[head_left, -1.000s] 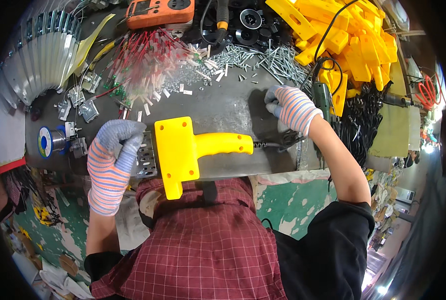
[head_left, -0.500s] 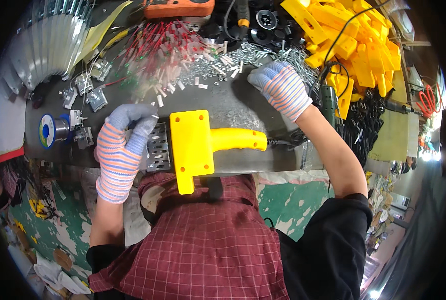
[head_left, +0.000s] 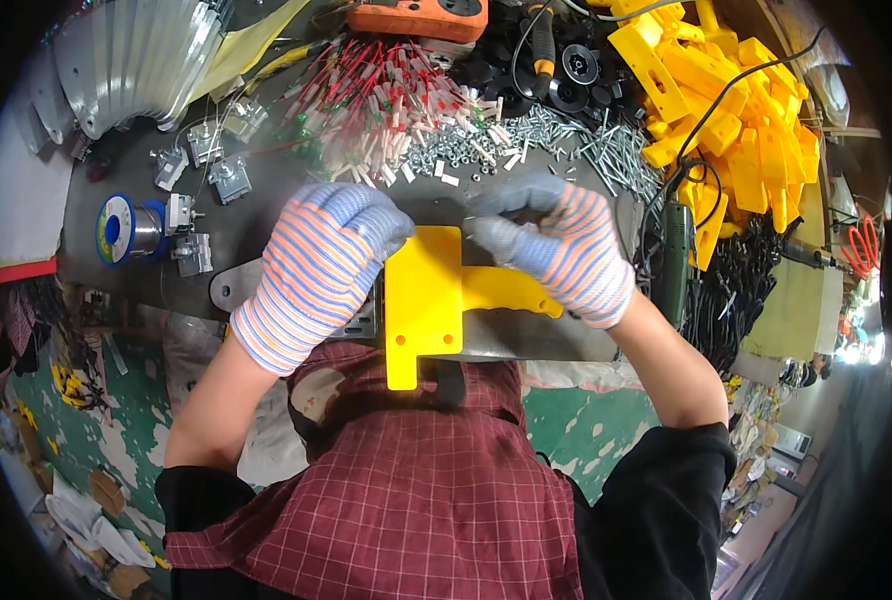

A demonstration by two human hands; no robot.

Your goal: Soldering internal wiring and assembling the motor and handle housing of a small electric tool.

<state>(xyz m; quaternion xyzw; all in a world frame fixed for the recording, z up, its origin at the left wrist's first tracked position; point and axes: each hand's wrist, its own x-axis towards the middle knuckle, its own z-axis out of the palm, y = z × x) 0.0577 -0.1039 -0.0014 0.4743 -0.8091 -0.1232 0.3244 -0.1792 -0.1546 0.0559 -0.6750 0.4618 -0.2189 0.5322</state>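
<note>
A yellow plastic tool housing [head_left: 423,300] with a side handle [head_left: 506,290] lies at the bench's front edge, its lower end past the edge. My left hand [head_left: 321,265], in a striped glove with grey fingertips, has its fingers pinched together at the housing's upper left corner; anything between them is hidden. My right hand [head_left: 566,245], gloved alike, is curled above the handle, thumb and forefinger bent toward each other; what they hold is too small to make out. Left of the housing a slotted metal plate [head_left: 364,322] is partly covered by my left hand.
Behind my hands lie loose screws and nuts [head_left: 546,135] and red wires with white connectors [head_left: 391,95]. Yellow housings [head_left: 736,120] are heaped at right, beside a dark green tool [head_left: 678,265]. A solder spool [head_left: 131,230] and several metal switches [head_left: 231,180] lie at left.
My left hand has moved right, from beside the metal plate to the housing's upper corner. My right hand has come down and left from the screw pile to above the handle.
</note>
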